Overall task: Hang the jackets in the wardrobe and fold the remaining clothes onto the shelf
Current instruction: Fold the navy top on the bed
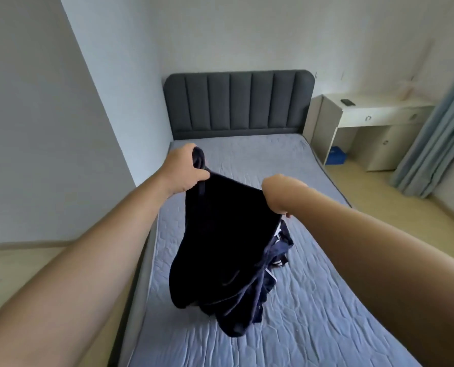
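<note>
Sorting stage, we judge: our left hand [187, 168] and right hand [279, 192] each clench the top edge of a dark garment [220, 234] hanging above the bed [313, 300]; next we spread it to fold or hang.

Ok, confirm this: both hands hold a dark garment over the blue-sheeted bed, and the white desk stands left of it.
Wrong side: the head view shows the white desk right of the bed. The left hand and right hand do hold the dark garment over it.
</note>
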